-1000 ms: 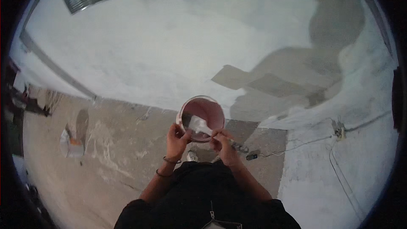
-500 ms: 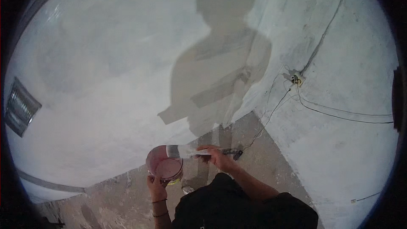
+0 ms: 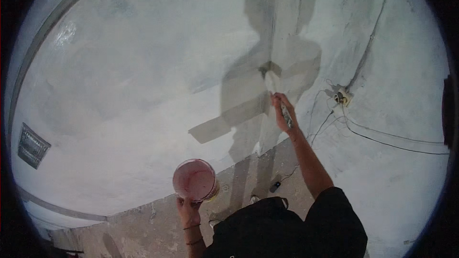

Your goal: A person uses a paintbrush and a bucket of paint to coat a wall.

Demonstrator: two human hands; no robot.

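My left hand (image 3: 189,212) is closed on the near side of a round paint bucket (image 3: 195,179), whose inside is coated pinkish. The bucket tilts so that its mouth shows, next to the white wall (image 3: 119,95). Farther up, my right hand (image 3: 283,106) grips the handle of a wide paintbrush (image 3: 271,83). Its dark bristle end meets the wall near the corner where two walls join. My shadow covers that corner and blurs what the bristles touch.
An open electrical box (image 3: 343,97) with loose wires sits on the right wall, and a cable runs up from it. On the stained floor (image 3: 138,222) lies a small black plug-like piece (image 3: 275,186) with a cord. A slatted vent (image 3: 34,145) is at the far left.
My right hand has carried the paintbrush from the bucket's mouth up to the wall corner, stretching the arm forward. The bucket stays in my left hand. The view has shifted somewhat.
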